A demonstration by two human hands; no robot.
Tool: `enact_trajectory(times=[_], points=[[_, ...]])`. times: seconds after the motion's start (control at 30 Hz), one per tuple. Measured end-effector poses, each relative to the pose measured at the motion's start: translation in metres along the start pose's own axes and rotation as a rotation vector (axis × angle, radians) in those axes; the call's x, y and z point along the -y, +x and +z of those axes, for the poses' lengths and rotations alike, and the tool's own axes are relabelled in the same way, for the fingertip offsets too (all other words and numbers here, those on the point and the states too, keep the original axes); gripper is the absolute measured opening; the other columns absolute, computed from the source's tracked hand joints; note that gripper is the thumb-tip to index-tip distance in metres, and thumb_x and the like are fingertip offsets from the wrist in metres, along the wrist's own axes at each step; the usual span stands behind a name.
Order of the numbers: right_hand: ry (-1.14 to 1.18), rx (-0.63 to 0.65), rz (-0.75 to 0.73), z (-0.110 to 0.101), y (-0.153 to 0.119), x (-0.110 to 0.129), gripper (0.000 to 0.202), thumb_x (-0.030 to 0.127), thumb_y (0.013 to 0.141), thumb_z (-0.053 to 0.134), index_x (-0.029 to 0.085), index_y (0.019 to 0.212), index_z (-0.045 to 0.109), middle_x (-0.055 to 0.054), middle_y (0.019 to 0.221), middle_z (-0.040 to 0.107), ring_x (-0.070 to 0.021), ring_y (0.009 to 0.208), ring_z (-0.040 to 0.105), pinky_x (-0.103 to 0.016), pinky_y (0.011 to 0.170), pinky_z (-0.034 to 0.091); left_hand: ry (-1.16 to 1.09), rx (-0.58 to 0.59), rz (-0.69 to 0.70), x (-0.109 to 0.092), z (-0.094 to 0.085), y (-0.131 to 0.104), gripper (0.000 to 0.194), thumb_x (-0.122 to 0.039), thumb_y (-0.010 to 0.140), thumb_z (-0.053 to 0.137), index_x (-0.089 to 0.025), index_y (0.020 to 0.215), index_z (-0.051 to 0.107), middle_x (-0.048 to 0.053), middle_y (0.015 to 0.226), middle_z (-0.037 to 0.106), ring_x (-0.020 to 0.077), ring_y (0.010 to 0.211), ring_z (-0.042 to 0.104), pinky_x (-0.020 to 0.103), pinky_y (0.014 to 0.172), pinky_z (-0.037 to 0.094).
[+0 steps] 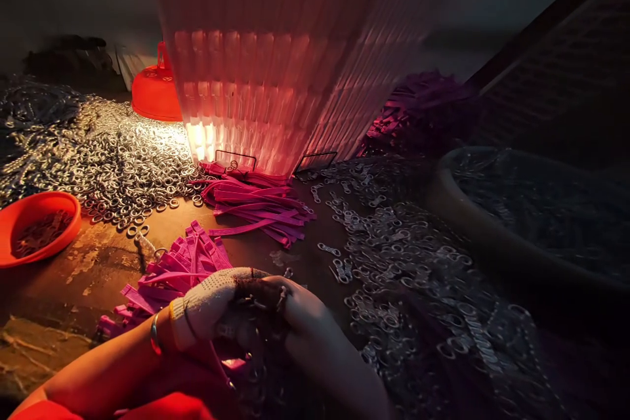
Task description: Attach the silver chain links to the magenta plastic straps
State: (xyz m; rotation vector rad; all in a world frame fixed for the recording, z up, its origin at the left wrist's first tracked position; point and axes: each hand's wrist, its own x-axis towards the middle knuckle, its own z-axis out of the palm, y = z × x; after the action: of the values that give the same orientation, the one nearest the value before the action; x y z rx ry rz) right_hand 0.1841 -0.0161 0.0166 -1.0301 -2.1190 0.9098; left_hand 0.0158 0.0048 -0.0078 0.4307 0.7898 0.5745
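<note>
My left hand (pixel 209 298) wears a white knit glove with dots, and a bangle circles that wrist. It is closed, its fingers curled in shadow against my right hand (pixel 308 315). A magenta strap (pixel 216 361) hangs below the left palm, a small metal piece at its lower end. My right hand is closed too, fingertips bent inward and dark; what lies between them is hidden. Just beyond the left hand is a bundle of magenta straps (pixel 180 262). A second bundle of straps (pixel 256 203) lies farther back.
A heap of metal rings (pixel 113 157) covers the back left under a red lamp (pixel 156 92). A red bowl (pixel 71 226) with small parts stands left. Ribbed translucent panels (pixel 246 59) rise behind. Metal hooks (pixel 388 243) spread right, beside a large tub (pixel 447 174) in shadow.
</note>
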Motion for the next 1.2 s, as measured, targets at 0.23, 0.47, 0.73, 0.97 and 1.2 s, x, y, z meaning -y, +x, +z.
enact_trajectory(times=[0.23, 0.47, 0.73, 0.97, 1.2], points=[[0.047, -0.165, 0.104, 0.011, -0.006, -0.007, 0.06, -0.001, 0.068, 0.047, 0.026, 0.119, 0.065, -0.004, 0.102, 0.069, -0.0193, 0.095, 0.063, -0.032, 0.083, 0.051, -0.12, 0.054, -0.105, 0.0, 0.004, 0.006, 0.018, -0.027, 0.08, 0.062, -0.01, 0.084, 0.067, 0.005, 0.073, 0.069, 0.0147, 0.061, 0.063, 0.025, 0.063, 0.049], [0.261, -0.245, 0.381, 0.012, -0.007, -0.007, 0.048, 0.012, 0.076, 0.055, 0.022, 0.122, 0.063, -0.004, 0.103, 0.072, -0.0192, 0.09, 0.067, -0.029, 0.076, 0.054, -0.149, 0.14, 0.014, 0.0, -0.007, 0.005, 0.041, -0.046, 0.073, 0.075, -0.008, 0.085, 0.07, 0.009, 0.074, 0.069, 0.016, 0.065, 0.064, 0.026, 0.066, 0.051], [-0.02, -0.223, 0.299, 0.02, -0.01, -0.013, 0.042, 0.008, 0.073, 0.05, 0.022, 0.11, 0.065, -0.006, 0.1, 0.072, -0.0219, 0.091, 0.066, -0.034, 0.079, 0.053, 0.247, 0.028, 0.215, -0.004, 0.002, -0.006, 0.033, -0.039, 0.074, 0.077, -0.014, 0.095, 0.072, 0.006, 0.081, 0.068, 0.0112, 0.063, 0.058, 0.019, 0.055, 0.042], [-0.045, -0.21, 0.306, 0.02, -0.011, -0.012, 0.041, 0.009, 0.074, 0.049, 0.022, 0.11, 0.066, -0.007, 0.1, 0.071, -0.0234, 0.09, 0.066, -0.035, 0.076, 0.053, 0.557, -0.119, 0.357, -0.012, 0.011, -0.019, 0.035, -0.041, 0.087, 0.063, -0.014, 0.107, 0.071, 0.011, 0.099, 0.07, 0.0171, 0.084, 0.063, 0.021, 0.068, 0.047], [0.437, -0.265, 0.455, 0.008, -0.008, -0.014, 0.035, 0.023, 0.086, 0.055, 0.022, 0.12, 0.065, -0.008, 0.115, 0.07, -0.024, 0.103, 0.065, -0.035, 0.086, 0.053, 0.388, -0.092, 0.215, -0.003, 0.002, -0.016, 0.04, -0.044, 0.082, 0.069, -0.016, 0.11, 0.063, 0.0, 0.07, 0.06, 0.0064, 0.046, 0.046, 0.018, 0.041, 0.031]])
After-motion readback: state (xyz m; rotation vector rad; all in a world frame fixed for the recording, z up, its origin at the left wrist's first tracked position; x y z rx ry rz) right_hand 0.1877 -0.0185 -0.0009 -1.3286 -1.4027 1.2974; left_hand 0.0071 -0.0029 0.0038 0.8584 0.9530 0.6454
